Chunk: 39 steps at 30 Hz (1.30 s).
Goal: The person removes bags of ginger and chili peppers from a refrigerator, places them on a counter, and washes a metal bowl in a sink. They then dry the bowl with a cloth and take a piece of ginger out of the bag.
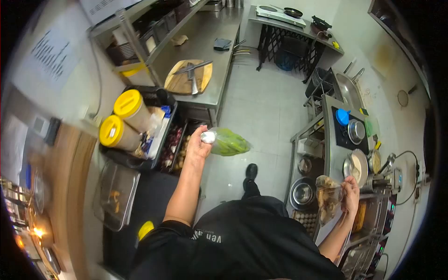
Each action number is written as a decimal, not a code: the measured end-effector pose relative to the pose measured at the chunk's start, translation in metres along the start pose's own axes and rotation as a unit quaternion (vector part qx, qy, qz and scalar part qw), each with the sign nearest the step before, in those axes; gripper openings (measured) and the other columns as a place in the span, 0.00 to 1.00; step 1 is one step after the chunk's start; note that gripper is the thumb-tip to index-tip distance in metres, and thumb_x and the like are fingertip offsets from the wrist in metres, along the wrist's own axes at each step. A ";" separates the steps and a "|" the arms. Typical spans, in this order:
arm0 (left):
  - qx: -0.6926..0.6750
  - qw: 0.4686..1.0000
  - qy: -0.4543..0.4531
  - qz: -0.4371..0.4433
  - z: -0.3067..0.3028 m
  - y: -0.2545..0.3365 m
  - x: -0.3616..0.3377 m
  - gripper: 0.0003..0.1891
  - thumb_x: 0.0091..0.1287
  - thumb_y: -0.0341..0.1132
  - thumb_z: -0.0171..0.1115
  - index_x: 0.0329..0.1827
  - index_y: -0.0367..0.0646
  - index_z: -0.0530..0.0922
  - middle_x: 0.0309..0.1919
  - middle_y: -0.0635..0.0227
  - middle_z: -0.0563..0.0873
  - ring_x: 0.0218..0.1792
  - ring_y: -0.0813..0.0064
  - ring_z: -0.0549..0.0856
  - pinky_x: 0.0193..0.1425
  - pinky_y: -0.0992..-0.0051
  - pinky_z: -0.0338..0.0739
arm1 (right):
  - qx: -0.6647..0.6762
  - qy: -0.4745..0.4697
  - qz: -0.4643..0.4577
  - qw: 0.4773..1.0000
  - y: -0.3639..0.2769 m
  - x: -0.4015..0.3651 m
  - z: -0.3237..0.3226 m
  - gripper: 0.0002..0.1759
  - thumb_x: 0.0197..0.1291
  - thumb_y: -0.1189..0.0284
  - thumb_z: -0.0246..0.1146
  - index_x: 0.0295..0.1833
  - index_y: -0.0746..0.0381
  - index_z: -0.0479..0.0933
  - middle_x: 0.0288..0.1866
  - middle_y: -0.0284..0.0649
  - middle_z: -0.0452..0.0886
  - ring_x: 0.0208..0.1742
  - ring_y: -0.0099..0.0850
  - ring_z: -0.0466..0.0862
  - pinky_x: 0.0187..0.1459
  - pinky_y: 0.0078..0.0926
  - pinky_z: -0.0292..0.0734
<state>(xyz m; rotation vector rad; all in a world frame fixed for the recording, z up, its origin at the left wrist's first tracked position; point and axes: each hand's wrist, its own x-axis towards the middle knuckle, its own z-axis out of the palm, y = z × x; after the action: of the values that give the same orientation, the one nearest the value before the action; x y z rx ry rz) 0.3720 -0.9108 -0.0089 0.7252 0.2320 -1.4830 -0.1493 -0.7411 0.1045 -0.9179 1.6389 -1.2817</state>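
Observation:
In the middle of the view, my left hand is closed on the gathered end of a clear plastic bag of green leaves. Something white and round shows at the fingers; it may be the bag's twisted top. The leafy end of the bag points right, above the floor. At the right, my right hand grips the top of another clear bag with brownish pieces, which hangs down beside the metal shelving. What the brown pieces are cannot be told.
At the left, a steel table bears a wooden board with knives. Yellow-lidded containers stand nearer, above a black crate. A counter with bowls and a sink runs along the right. A stove stands at the back.

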 end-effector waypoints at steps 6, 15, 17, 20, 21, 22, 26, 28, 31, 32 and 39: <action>0.004 1.000 0.023 -0.005 0.105 -0.008 0.124 0.14 0.56 0.18 0.60 0.41 0.49 0.75 0.33 0.69 0.80 0.37 0.64 0.82 0.50 0.59 0.77 | -0.081 -0.109 0.054 0.989 -0.056 0.202 0.106 0.05 0.59 0.79 0.57 0.39 0.58 0.73 0.22 0.24 0.67 0.21 0.14 0.64 0.22 0.14 0.56; -0.119 0.986 -0.010 0.118 0.221 0.082 0.266 0.15 0.53 0.15 0.54 0.39 0.46 0.75 0.30 0.68 0.79 0.31 0.69 0.81 0.40 0.69 0.80 | -0.119 -0.350 0.014 0.929 -0.128 0.476 0.362 0.05 0.58 0.74 0.60 0.41 0.57 0.74 0.23 0.26 0.70 0.21 0.16 0.65 0.21 0.16 0.56; -0.127 0.975 -0.032 0.182 0.244 0.108 0.298 0.14 0.53 0.16 0.54 0.39 0.44 0.76 0.29 0.68 0.79 0.30 0.70 0.81 0.39 0.71 0.80 | -0.119 -0.378 0.002 0.918 -0.140 0.508 0.418 0.05 0.59 0.74 0.60 0.42 0.57 0.74 0.23 0.26 0.69 0.21 0.16 0.65 0.20 0.16 0.56; -0.136 0.961 -0.057 0.234 0.261 0.149 0.373 0.14 0.57 0.19 0.54 0.45 0.44 0.75 0.35 0.69 0.79 0.34 0.72 0.80 0.40 0.71 0.80 | -0.039 -0.436 0.056 0.898 -0.159 0.566 0.506 0.08 0.60 0.75 0.58 0.45 0.58 0.74 0.24 0.26 0.70 0.20 0.16 0.65 0.19 0.16 0.56; -0.152 0.952 0.009 0.266 0.279 0.158 0.393 0.14 0.59 0.20 0.54 0.47 0.44 0.75 0.35 0.69 0.79 0.35 0.72 0.80 0.39 0.71 0.80 | -0.019 -0.456 0.065 0.888 -0.152 0.590 0.538 0.09 0.60 0.76 0.57 0.46 0.58 0.73 0.24 0.26 0.70 0.20 0.17 0.65 0.19 0.16 0.57; -0.162 0.938 0.084 0.295 0.290 0.168 0.412 0.14 0.60 0.22 0.54 0.49 0.43 0.74 0.36 0.69 0.79 0.35 0.72 0.80 0.39 0.70 0.80 | -0.032 -0.472 0.077 0.878 -0.150 0.612 0.569 0.09 0.59 0.77 0.57 0.46 0.59 0.74 0.25 0.26 0.70 0.21 0.16 0.65 0.19 0.16 0.57; -0.093 0.901 0.111 0.409 0.319 0.213 0.512 0.13 0.61 0.22 0.55 0.49 0.41 0.74 0.36 0.66 0.77 0.36 0.71 0.80 0.39 0.69 0.80 | -0.025 -0.500 0.031 0.865 -0.141 0.661 0.713 0.11 0.58 0.78 0.56 0.46 0.58 0.76 0.25 0.27 0.71 0.20 0.18 0.65 0.19 0.19 0.56; -0.089 0.858 0.164 0.479 0.332 0.235 0.551 0.13 0.60 0.19 0.55 0.47 0.40 0.74 0.36 0.65 0.77 0.35 0.71 0.79 0.39 0.70 0.78 | -0.043 -0.491 -0.100 0.864 -0.144 0.668 0.777 0.12 0.57 0.78 0.55 0.47 0.57 0.77 0.25 0.30 0.72 0.20 0.18 0.66 0.18 0.19 0.57; -0.054 0.832 0.193 0.517 0.329 0.250 0.584 0.11 0.60 0.19 0.56 0.45 0.41 0.75 0.35 0.67 0.77 0.35 0.72 0.79 0.40 0.74 0.77 | -0.110 -0.526 -0.197 0.820 -0.180 0.674 0.836 0.11 0.58 0.77 0.56 0.45 0.59 0.78 0.29 0.36 0.77 0.26 0.24 0.73 0.27 0.23 0.67; -0.013 0.834 0.216 0.507 0.321 0.240 0.589 0.09 0.62 0.21 0.57 0.44 0.41 0.76 0.34 0.70 0.78 0.34 0.75 0.78 0.39 0.77 0.75 | -0.146 -0.555 -0.217 0.790 -0.184 0.672 0.846 0.10 0.58 0.76 0.56 0.44 0.60 0.78 0.33 0.40 0.81 0.31 0.29 0.79 0.35 0.25 0.72; 0.329 0.849 0.220 0.350 0.265 0.127 0.627 0.19 0.61 0.36 0.65 0.55 0.40 0.77 0.46 0.64 0.84 0.45 0.72 0.82 0.50 0.72 0.76 | -0.278 -0.571 -0.589 0.499 -0.063 0.729 0.903 0.26 0.54 0.72 0.61 0.61 0.60 0.71 0.63 0.50 0.71 0.66 0.50 0.67 0.61 0.49 0.64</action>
<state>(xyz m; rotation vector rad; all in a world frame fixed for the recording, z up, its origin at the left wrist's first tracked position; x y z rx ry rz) 0.4872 -1.5846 -0.1198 1.5209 -0.2107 -0.6449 0.4123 -1.7428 -0.0731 -2.7616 0.0350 -0.3154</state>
